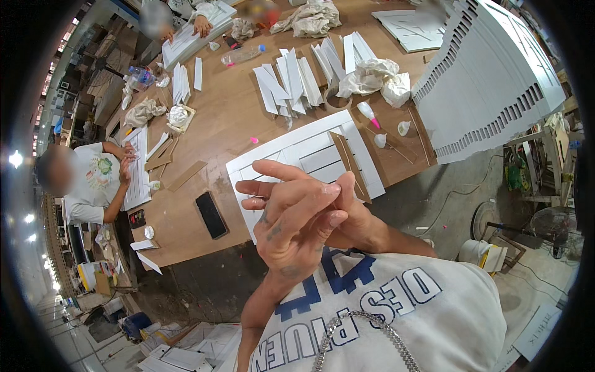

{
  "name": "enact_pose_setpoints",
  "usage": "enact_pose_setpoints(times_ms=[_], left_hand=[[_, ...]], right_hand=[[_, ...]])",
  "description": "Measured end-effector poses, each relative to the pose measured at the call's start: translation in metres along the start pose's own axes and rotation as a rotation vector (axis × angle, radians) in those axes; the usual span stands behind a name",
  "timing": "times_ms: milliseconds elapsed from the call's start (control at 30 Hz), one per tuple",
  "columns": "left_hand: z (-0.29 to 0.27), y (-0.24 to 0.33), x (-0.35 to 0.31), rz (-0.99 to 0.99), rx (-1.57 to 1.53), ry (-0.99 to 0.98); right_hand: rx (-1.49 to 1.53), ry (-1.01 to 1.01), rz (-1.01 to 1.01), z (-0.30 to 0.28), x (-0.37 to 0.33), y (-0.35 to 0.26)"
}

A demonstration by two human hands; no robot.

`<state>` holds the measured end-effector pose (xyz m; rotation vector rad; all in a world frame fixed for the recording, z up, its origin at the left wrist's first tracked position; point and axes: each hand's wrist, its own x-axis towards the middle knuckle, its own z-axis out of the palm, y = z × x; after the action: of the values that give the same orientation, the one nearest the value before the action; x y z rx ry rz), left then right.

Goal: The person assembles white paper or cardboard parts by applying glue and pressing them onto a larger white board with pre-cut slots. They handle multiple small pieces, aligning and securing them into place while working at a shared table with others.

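Note:
My two hands meet in front of my chest, above a white grooved panel [297, 146] on the table's near edge. My left hand [288, 223] is in front, with several fingers stretched out to the left and its index fingertip against the fingertips of my right hand [354, 214]. The fingers of my right hand are pinched together and partly hidden behind the left. Whether anything small lies between them I cannot make out. Pale smears mark the fingers. A thin brown strip [348, 164] lies across the panel, just beyond my hands.
On the brown table [223, 133] are a black phone [211, 214], white slats [288, 80], crumpled cloths [372, 80] and a pink-tipped bottle [368, 114]. A large white slotted panel [483, 93] rises at the right. One co-worker [93, 180] works at left, another [201, 25] at the far side.

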<state>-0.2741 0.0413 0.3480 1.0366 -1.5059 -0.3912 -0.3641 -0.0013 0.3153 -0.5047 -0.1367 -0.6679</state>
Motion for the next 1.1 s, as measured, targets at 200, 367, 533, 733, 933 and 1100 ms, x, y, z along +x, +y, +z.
enact_pose_setpoints(times_ms=[200, 367, 533, 733, 933, 1100], left_hand=[[-0.011, -0.014, -0.025, -0.110, -0.055, 0.006], [-0.004, -0.005, -0.011, -0.117, -0.217, 0.024], [0.000, -0.007, -0.012, -0.144, -0.238, 0.051], [-0.006, -0.028, -0.027, -0.195, -0.077, 0.062], [0.003, -0.089, -0.068, -0.400, 0.080, 0.053], [0.006, -0.151, -0.174, -0.443, 0.638, -0.361]], right_hand=[[0.027, 0.015, 0.012, 0.002, -0.002, 0.003], [-0.021, 0.098, -0.005, 0.003, -0.002, 0.002], [0.076, 0.073, -0.082, -0.008, -0.003, 0.007], [-0.011, 0.196, 0.017, -0.006, 0.002, 0.007], [-0.495, 0.497, -0.020, -0.081, 0.010, 0.020], [-2.116, 0.438, 0.061, -0.214, 0.011, 0.013]])
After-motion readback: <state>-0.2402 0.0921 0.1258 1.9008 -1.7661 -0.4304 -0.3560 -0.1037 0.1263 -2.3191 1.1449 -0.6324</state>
